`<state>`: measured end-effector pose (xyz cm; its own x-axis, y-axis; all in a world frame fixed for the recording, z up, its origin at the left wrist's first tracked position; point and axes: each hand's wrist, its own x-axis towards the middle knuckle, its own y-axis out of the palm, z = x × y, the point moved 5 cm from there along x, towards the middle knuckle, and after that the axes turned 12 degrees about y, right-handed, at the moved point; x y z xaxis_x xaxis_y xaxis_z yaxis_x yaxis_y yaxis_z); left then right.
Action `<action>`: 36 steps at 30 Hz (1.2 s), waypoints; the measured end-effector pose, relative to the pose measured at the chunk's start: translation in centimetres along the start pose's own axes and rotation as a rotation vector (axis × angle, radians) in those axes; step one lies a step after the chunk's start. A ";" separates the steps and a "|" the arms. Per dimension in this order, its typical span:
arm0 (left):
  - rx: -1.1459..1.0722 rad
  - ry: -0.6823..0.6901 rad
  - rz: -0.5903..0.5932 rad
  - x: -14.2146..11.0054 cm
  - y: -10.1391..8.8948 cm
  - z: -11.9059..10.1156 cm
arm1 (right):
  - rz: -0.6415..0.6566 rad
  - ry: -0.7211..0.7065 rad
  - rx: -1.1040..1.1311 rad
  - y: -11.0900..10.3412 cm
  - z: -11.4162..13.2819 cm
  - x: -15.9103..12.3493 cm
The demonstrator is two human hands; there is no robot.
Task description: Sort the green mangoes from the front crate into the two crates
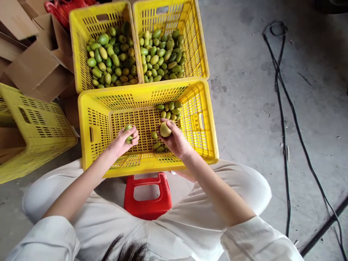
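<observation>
My left hand [123,141] is closed around a small green fruit [128,129] inside the near yellow crate [148,90]. My right hand [175,139] grips a paler yellow-green fruit [165,129] over the same crate. A few loose green fruits [170,110] lie in the crate's far right corner, and a couple more [157,145] lie just below my right hand.
Two yellow crates [78,47] [201,47] behind hold many green fruits. An upturned yellow crate [32,134] and cardboard boxes [29,65] stand at left. A red stool [148,195] sits between my knees. Black cables [282,108] run across the concrete floor at right.
</observation>
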<state>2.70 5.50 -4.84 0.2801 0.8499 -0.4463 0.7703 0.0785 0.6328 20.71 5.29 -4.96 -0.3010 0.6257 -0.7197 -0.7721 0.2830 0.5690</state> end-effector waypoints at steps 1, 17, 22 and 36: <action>-0.006 -0.011 0.007 0.0 0.1 0.2 | 0.030 0.034 0.026 0.2 -0.3 0.1; 0.096 -0.089 0.024 -0.5 0.0 1.1 | -0.049 0.111 -0.086 -0.8 -0.7 0.4; 0.000 -0.050 -0.122 0.1 -0.6 0.3 | 0.063 0.068 0.085 0.0 0.1 0.0; 0.017 -0.093 -0.068 -0.2 -0.2 0.9 | 0.052 0.224 0.027 -0.4 -2.0 0.7</action>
<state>2.98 4.85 -5.42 0.2783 0.7906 -0.5454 0.7987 0.1249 0.5886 19.72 4.13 -6.47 -0.4590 0.4639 -0.7577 -0.7381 0.2755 0.6158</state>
